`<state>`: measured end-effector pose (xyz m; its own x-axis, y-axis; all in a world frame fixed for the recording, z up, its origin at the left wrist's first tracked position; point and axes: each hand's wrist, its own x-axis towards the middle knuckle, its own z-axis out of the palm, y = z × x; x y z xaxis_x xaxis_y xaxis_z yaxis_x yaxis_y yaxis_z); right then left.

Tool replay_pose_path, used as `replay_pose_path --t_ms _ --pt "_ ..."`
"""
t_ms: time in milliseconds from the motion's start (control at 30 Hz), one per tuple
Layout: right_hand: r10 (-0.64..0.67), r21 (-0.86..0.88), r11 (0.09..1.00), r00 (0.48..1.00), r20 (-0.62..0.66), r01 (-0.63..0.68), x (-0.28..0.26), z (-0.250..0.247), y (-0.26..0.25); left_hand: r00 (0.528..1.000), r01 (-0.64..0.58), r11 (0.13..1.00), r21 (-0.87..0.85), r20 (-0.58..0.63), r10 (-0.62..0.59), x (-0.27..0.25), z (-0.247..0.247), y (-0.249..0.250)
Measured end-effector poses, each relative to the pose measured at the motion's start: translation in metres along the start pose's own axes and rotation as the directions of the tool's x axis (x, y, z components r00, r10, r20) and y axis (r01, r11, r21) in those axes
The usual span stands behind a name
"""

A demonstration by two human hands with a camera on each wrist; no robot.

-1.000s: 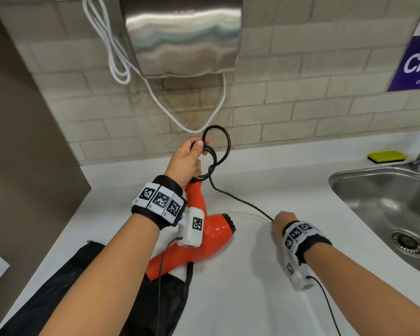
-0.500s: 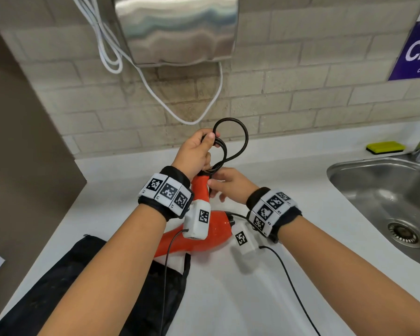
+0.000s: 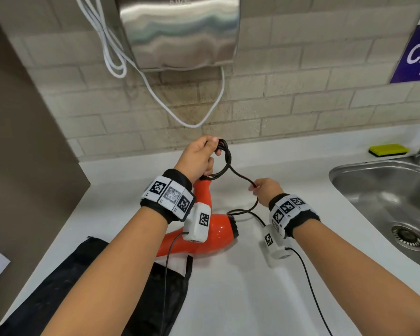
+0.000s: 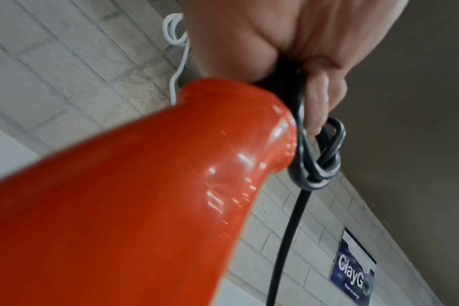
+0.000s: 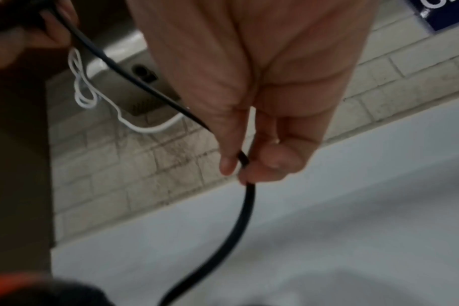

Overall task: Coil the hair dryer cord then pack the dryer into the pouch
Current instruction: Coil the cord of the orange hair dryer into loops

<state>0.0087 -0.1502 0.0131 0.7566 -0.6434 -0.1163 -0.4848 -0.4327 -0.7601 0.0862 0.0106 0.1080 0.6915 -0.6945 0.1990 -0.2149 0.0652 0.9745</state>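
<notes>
Fingers (image 4: 325, 97) of the left hand (image 3: 199, 157) curl around several gathered loops of the black cord (image 3: 240, 174), bunched at the butt of the hair dryer (image 3: 214, 229) handle. Glossy orange-red, with a black rear end, the dryer stands handle-up from the white countertop (image 3: 252, 287), its body resting low beside the black pouch (image 3: 155, 287), which lies flat at the counter's near left edge under the left forearm. From the coil, one free strand of cord runs down and right to the right hand (image 3: 267, 189), where thumb and forefinger pinch it; below that grip it sags, curves in a loose bend next to the dryer's rear end, and passes out of sight behind the wrist. Raised near the tiled wall, the left hand shows its back to the head camera, while the right one sits lower and closer, knuckles up, well apart from the left, both arms extended over the counter.
</notes>
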Motion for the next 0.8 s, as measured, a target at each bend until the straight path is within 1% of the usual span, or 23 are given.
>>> replay_pose_path --t_ms 33,67,100,133,167,200,233,267,400,533,600,633,700,800 --pt "-0.062 -0.025 0.998 0.998 -0.031 0.061 -0.004 -0.003 -0.006 1.000 -0.004 1.000 0.007 0.002 0.004 0.000 0.001 0.000" --pt "-0.147 0.018 0.989 0.987 -0.073 0.148 -0.008 -0.006 -0.014 1.000 -0.007 1.000 0.013 0.002 0.007 0.001 0.001 0.000" --pt "-0.239 0.112 0.961 0.963 -0.128 0.253 -0.015 -0.009 -0.025 1.000 -0.007 1.000 0.017 0.002 0.007 0.001 0.001 0.000" --pt "-0.332 0.209 0.904 0.921 -0.202 0.372 -0.022 -0.012 -0.037 1.000 -0.008 1.000 0.023 0.001 0.008 0.002 0.001 0.000" --pt "-0.400 0.283 0.838 0.878 -0.263 0.466 -0.029 -0.015 -0.050 1.000 -0.010 0.999 0.030 0.001 0.010 0.003 0.001 -0.001" --pt "-0.449 0.336 0.777 0.843 -0.296 0.532 -0.034 -0.017 -0.062 1.000 -0.014 0.999 0.037 0.002 0.014 0.003 0.002 -0.001" --pt "-0.479 0.369 0.738 0.823 -0.304 0.566 -0.037 -0.019 -0.071 1.000 -0.019 0.999 0.042 0.005 0.019 0.003 0.002 -0.001" --pt "-0.495 0.393 0.715 0.816 -0.300 0.578 -0.039 -0.020 -0.078 1.000 -0.025 0.999 0.043 0.009 0.024 0.003 0.003 0.000" --pt "-0.489 0.526 0.661 0.839 -0.239 0.535 -0.041 -0.019 -0.088 1.000 -0.027 0.998 0.057 0.008 0.027 0.002 0.004 0.001" --pt "-0.521 0.403 0.711 0.816 -0.249 0.576 -0.040 -0.012 -0.088 0.999 -0.022 0.999 0.050 0.035 0.020 0.001 0.007 0.002" --pt "-0.547 0.396 0.702 0.805 -0.230 0.591 -0.040 -0.009 -0.086 0.998 -0.017 1.000 0.012 0.055 0.016 0.000 0.006 0.003" --pt "-0.570 0.398 0.692 0.794 -0.212 0.603 -0.040 -0.008 -0.085 0.997 -0.017 1.000 -0.001 0.069 0.017 -0.001 0.006 0.003" --pt "-0.617 0.348 0.702 0.775 -0.139 0.622 -0.042 -0.008 -0.083 0.996 -0.017 1.000 0.012 0.091 0.016 -0.002 0.004 0.004" --pt "-0.604 0.274 0.760 0.796 -0.038 0.589 -0.042 -0.008 -0.080 0.995 -0.019 0.999 0.038 0.099 0.015 -0.004 0.005 0.005"
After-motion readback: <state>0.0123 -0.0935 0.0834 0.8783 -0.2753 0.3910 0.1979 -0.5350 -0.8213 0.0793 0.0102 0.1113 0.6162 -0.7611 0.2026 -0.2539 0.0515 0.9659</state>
